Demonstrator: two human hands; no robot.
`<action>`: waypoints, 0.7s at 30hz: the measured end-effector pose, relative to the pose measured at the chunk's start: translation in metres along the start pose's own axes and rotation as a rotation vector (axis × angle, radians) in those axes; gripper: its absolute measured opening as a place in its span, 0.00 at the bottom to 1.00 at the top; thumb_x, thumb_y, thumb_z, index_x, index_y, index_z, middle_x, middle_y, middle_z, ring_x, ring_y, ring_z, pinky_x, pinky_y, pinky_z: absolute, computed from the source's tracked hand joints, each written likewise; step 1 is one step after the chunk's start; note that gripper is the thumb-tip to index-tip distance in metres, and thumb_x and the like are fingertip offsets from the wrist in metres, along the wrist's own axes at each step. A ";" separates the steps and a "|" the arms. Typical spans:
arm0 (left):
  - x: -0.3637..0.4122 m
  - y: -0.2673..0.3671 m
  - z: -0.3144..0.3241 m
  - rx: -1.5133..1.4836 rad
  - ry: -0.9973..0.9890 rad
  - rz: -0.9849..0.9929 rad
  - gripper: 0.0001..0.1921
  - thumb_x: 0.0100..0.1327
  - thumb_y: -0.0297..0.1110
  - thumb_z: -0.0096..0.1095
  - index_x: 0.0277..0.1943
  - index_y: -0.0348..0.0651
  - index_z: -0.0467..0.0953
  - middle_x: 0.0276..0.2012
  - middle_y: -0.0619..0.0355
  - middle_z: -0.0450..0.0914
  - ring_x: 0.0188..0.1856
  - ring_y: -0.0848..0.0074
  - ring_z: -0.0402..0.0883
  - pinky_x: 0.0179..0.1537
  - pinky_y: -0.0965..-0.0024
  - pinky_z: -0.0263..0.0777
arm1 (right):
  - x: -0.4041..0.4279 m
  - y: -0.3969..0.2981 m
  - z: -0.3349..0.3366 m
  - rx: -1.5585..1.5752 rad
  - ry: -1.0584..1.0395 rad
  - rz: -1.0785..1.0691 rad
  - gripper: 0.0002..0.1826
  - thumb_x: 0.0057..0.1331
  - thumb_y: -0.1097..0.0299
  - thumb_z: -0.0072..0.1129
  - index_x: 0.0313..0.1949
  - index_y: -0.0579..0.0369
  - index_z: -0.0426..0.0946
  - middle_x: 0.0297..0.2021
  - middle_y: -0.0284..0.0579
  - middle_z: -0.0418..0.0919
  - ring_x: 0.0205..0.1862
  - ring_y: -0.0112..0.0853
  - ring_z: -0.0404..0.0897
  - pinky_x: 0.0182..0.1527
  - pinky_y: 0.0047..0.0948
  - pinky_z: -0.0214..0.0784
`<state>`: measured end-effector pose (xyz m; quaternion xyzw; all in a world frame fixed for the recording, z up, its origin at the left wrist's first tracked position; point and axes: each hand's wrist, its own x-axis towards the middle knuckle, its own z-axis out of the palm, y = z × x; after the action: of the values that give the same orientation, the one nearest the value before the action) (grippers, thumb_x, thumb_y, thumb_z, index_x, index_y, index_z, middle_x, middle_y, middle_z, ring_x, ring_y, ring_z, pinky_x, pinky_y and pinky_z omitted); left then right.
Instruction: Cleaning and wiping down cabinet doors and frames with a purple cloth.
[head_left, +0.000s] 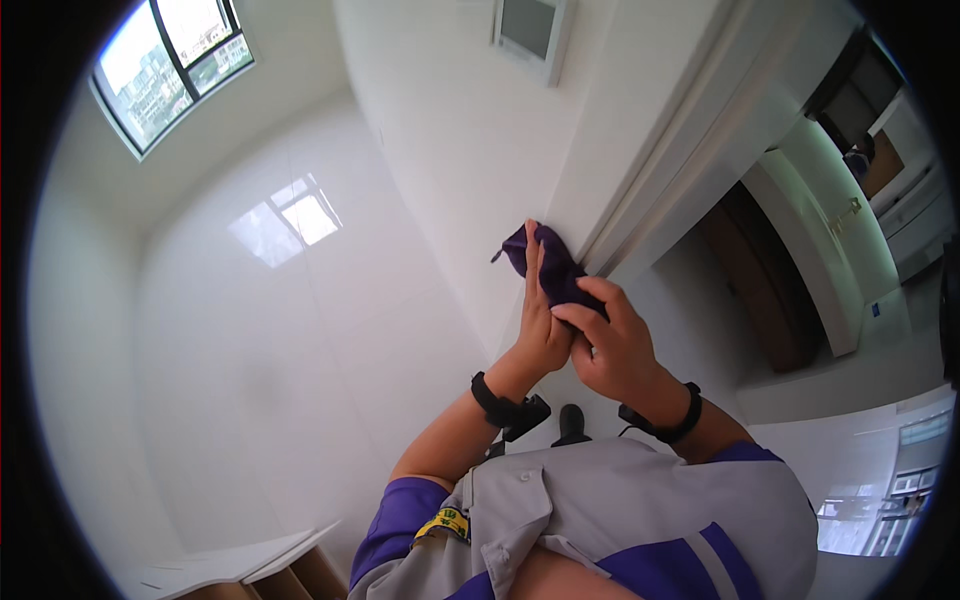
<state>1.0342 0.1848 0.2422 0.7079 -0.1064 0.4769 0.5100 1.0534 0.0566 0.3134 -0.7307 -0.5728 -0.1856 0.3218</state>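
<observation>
A dark purple cloth (559, 266) is bunched at the edge of the white wall beside the door frame, with a small loop hanging from its left corner. My left hand (538, 319) is held upright with straight fingers close together, and the cloth shows on both sides of them. From the right, my right hand (616, 341) grips the lower part of the cloth with bent fingers. The two hands meet near the heel of the left. How firmly the cloth bears on the wall cannot be seen. Each wrist wears a black strap with a device.
The white door frame (660, 165) runs up on my right. Beyond it are a brown curved panel (765, 285) and a lit recess. A white-framed panel (529, 30) sits on the wall. Glossy floor (315, 360) spreads left. An open-fronted cabinet (289, 577) stands at lower left.
</observation>
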 end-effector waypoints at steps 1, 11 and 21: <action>0.020 0.005 0.003 0.033 -0.013 0.043 0.33 0.69 0.37 0.42 0.72 0.32 0.46 0.73 0.30 0.37 0.74 0.39 0.41 0.70 0.49 0.43 | 0.010 0.000 -0.010 -0.025 0.102 -0.051 0.24 0.48 0.82 0.59 0.47 0.49 0.76 0.50 0.52 0.70 0.43 0.48 0.76 0.39 0.39 0.73; 0.078 0.047 0.023 0.618 0.190 0.483 0.26 0.58 0.33 0.61 0.55 0.24 0.64 0.65 0.18 0.53 0.55 0.29 0.68 0.53 0.40 0.66 | 0.014 0.019 -0.034 -0.087 0.420 0.005 0.20 0.49 0.82 0.60 0.44 0.52 0.77 0.50 0.52 0.71 0.50 0.48 0.71 0.49 0.41 0.65; 0.171 0.110 0.013 0.729 0.120 0.608 0.30 0.52 0.23 0.56 0.61 0.24 0.61 0.67 0.19 0.48 0.61 0.28 0.62 0.59 0.42 0.63 | 0.095 0.049 -0.102 0.049 0.454 -0.293 0.23 0.44 0.78 0.66 0.43 0.50 0.77 0.47 0.52 0.73 0.43 0.48 0.76 0.44 0.41 0.72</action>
<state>1.0613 0.1812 0.4443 0.7486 -0.1047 0.6508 0.0710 1.1360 0.0486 0.4353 -0.5715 -0.5902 -0.3751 0.4293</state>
